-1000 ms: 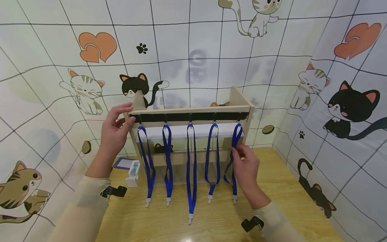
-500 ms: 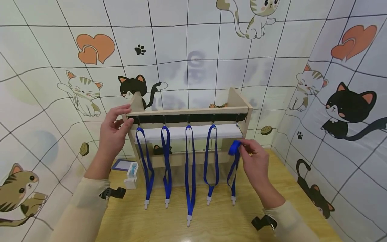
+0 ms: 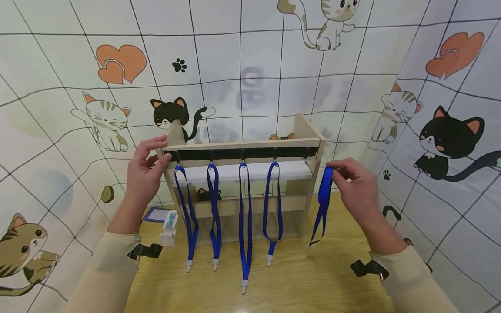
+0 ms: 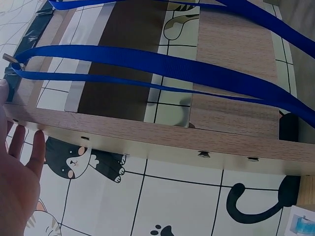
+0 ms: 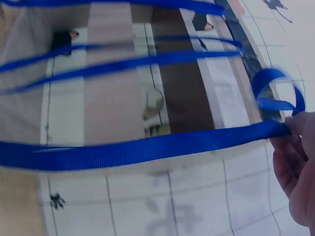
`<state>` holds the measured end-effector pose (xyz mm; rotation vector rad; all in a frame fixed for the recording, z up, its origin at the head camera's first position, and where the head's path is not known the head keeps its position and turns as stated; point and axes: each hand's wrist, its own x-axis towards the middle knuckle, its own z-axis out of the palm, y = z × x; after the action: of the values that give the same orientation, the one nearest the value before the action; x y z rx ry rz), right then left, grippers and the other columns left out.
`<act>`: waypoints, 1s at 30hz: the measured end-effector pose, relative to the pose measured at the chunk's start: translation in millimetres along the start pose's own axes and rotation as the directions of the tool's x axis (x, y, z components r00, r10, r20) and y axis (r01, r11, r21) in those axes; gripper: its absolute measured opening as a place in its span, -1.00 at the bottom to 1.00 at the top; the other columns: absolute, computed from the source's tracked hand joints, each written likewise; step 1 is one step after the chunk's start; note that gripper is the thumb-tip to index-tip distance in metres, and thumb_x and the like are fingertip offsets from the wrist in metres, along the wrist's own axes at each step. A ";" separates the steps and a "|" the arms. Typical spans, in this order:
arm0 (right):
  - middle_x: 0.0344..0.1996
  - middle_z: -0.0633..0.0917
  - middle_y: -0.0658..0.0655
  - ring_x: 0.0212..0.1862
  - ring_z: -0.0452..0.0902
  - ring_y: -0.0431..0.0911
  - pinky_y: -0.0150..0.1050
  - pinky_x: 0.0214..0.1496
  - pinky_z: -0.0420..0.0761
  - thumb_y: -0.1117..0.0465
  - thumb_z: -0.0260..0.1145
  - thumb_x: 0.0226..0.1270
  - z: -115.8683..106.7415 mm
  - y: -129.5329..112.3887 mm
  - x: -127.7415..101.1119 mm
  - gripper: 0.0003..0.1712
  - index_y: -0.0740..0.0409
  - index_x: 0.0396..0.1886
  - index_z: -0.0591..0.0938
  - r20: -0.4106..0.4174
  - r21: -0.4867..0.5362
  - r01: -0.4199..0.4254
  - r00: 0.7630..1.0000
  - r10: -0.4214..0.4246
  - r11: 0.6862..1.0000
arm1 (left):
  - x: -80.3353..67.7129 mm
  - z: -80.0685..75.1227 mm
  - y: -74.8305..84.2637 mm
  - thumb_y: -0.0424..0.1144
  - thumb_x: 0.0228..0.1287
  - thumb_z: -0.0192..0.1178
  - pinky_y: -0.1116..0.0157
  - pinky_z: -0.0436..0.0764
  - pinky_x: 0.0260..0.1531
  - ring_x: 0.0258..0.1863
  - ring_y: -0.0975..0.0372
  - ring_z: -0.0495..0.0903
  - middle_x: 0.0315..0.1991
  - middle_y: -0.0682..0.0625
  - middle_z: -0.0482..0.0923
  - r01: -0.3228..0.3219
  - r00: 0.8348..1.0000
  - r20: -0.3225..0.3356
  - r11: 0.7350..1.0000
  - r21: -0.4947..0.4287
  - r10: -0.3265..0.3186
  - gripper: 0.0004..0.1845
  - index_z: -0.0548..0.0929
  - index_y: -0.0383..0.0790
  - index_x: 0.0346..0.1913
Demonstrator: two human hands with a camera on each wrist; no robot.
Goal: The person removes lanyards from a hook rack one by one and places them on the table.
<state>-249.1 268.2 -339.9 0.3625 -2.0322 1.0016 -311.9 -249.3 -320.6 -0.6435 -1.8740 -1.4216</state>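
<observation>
A wooden rack (image 3: 242,143) stands on the table with a black strip of hooks (image 3: 235,153) along its top front. Several blue lanyards (image 3: 245,217) hang from the hooks, white clips at their lower ends. My left hand (image 3: 161,150) grips the rack's top left corner, thumb on the front; in the left wrist view the left hand (image 4: 12,115) lies against the rack's board (image 4: 162,145). My right hand (image 3: 332,171) pinches the top loop of one more blue lanyard (image 3: 323,204), held in the air just right of the rack. The right wrist view shows this held lanyard (image 5: 147,150) between the right hand's fingers (image 5: 298,125).
The rightmost hook (image 3: 306,157) on the strip is bare. A small white and blue item (image 3: 169,226) and a blue-edged card (image 3: 156,214) lie on the wooden table (image 3: 313,282) left of the rack. Cat-print walls close in behind and on both sides.
My right hand has lifted the rightmost lanyard off its hook and carried it to the right, past the rack's end. The left hand has stayed on the corner.
</observation>
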 end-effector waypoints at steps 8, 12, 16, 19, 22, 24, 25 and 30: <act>-0.24 0.86 0.24 -0.30 0.66 -0.45 -0.61 -0.20 0.53 0.34 0.41 0.62 -32.4 19.1 28.2 -0.80 0.18 0.09 0.86 0.046 -0.087 -0.094 0.994 0.098 0.992 | 2.4 3.8 2.6 -0.48 0.57 0.32 0.33 0.58 0.25 0.51 0.14 0.47 0.46 -0.09 0.59 -0.005 1.000 0.014 1.000 -0.007 0.006 -0.65 0.66 -0.38 0.32; -0.14 0.87 0.29 -0.30 0.62 -0.41 -0.50 -0.45 0.44 0.28 0.34 0.69 -36.5 37.4 45.8 -0.79 0.19 0.11 0.84 0.087 -0.137 -0.143 0.984 0.155 0.980 | 2.2 3.7 3.8 -0.47 0.57 0.32 0.34 0.58 0.26 0.51 0.15 0.47 0.47 -0.07 0.58 0.004 1.000 0.015 1.000 0.005 -0.004 -0.65 0.66 -0.35 0.33; -0.02 0.85 0.24 -0.18 0.60 -0.37 -0.37 -0.49 0.41 0.18 0.29 0.73 -34.0 58.4 64.7 -0.74 0.16 0.15 0.82 0.139 -0.152 -0.215 0.962 0.236 0.965 | 1.5 1.5 4.7 -0.48 0.57 0.32 0.35 0.58 0.25 0.51 0.15 0.47 0.47 -0.08 0.58 0.007 1.000 0.012 1.000 0.008 -0.007 -0.65 0.66 -0.36 0.33; 0.04 0.83 0.20 -0.08 0.62 -0.31 -0.37 -0.43 0.48 0.14 0.27 0.75 -32.1 70.8 77.9 -0.69 0.16 0.20 0.81 0.166 -0.143 -0.272 0.941 0.294 0.952 | 0.8 0.1 5.1 -0.47 0.58 0.32 0.35 0.58 0.25 0.52 0.16 0.46 0.48 -0.07 0.57 0.013 1.000 0.010 1.000 0.014 -0.013 -0.65 0.65 -0.35 0.33; 0.05 0.80 0.20 -0.05 0.60 -0.19 -0.38 -0.41 0.49 0.14 0.24 0.76 -30.1 80.2 89.3 -0.68 0.16 0.23 0.79 0.177 -0.150 -0.307 0.927 0.331 0.940 | 0.2 -0.4 4.8 -0.46 0.58 0.31 0.35 0.58 0.26 0.53 0.16 0.46 0.49 -0.06 0.57 0.020 1.000 0.012 1.000 0.021 -0.020 -0.65 0.65 -0.34 0.34; 0.07 0.78 0.20 -0.03 0.58 -0.12 -0.43 -0.38 0.51 0.14 0.23 0.77 -28.2 85.7 95.1 -0.67 0.16 0.25 0.78 0.181 -0.160 -0.324 0.919 0.350 0.932 | -0.1 -0.5 4.1 -0.45 0.59 0.31 0.35 0.58 0.26 0.53 0.16 0.46 0.49 -0.06 0.57 0.022 1.000 0.013 0.999 0.024 -0.022 -0.65 0.65 -0.34 0.33; 0.07 0.78 0.20 -0.02 0.58 -0.10 -0.45 -0.34 0.53 0.14 0.22 0.77 -27.1 88.6 97.7 -0.67 0.17 0.26 0.78 0.183 -0.163 -0.333 0.915 0.360 0.929 | -0.3 -0.6 3.7 -0.45 0.59 0.31 0.35 0.58 0.26 0.53 0.16 0.46 0.49 -0.06 0.57 0.023 1.000 0.014 0.999 0.025 -0.023 -0.65 0.65 -0.34 0.33; 0.01 0.76 0.12 -0.06 0.62 -0.04 -0.41 -0.33 0.57 0.19 0.21 0.75 -20.9 105.2 107.7 -0.67 0.18 0.26 0.77 0.201 -0.142 -0.384 0.891 0.407 0.912 | -1.1 -0.8 3.1 -0.43 0.60 0.31 0.35 0.59 0.27 0.53 0.15 0.46 0.49 -0.05 0.57 0.034 0.999 0.010 0.999 0.028 -0.035 -0.66 0.65 -0.35 0.33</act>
<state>-363.4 361.8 -304.0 0.0009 -2.4162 1.1371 -308.7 -249.2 -319.4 -0.6095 -1.9182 -1.4144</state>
